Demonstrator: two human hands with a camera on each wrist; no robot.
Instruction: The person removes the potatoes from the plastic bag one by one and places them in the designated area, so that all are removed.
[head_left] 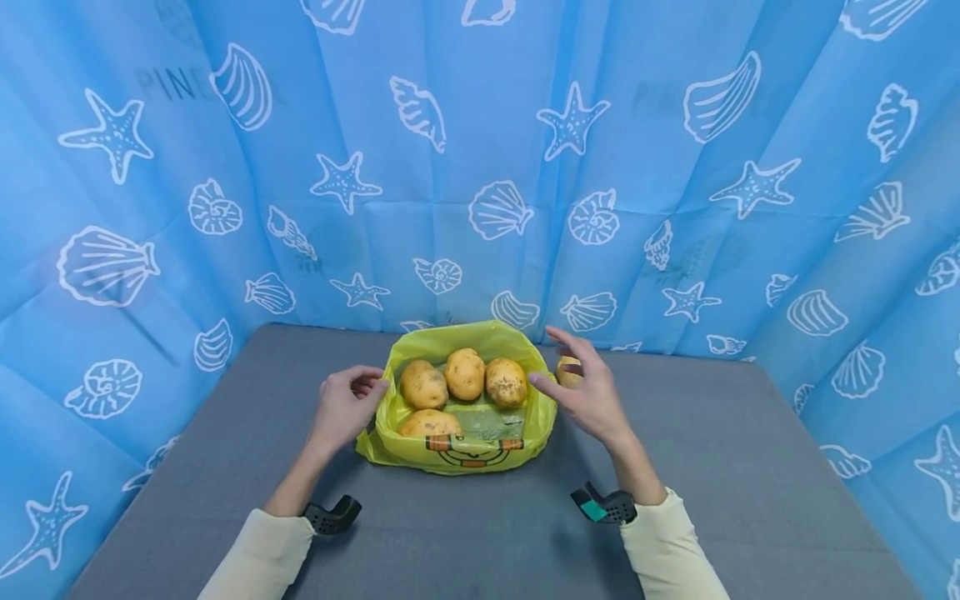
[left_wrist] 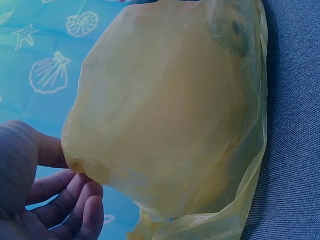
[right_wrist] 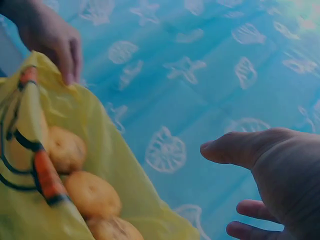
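Observation:
A yellow-green plastic bag point(head_left: 396, 448) with a printed front stands with its mouth spread on the grey table. Several potatoes point(head_left: 465, 375) lie inside, beside a flat greenish patch point(head_left: 491, 424) I cannot identify. My left hand point(head_left: 348, 406) pinches the bag's left rim between thumb and fingers; the left wrist view shows the thumb against the plastic point(left_wrist: 165, 110). At the bag's right side, my right hand point(head_left: 592, 393) is spread, its fingers apart and holding nothing in the right wrist view. Another potato point(head_left: 567, 377) sits outside the bag, partly hidden behind that hand.
A blue curtain point(head_left: 465, 167) with white shells and starfish hangs behind and along both sides of the grey table point(head_left: 480, 533). Dark wrist devices, such as the one at the left point(head_left: 333, 515), sit on both forearms.

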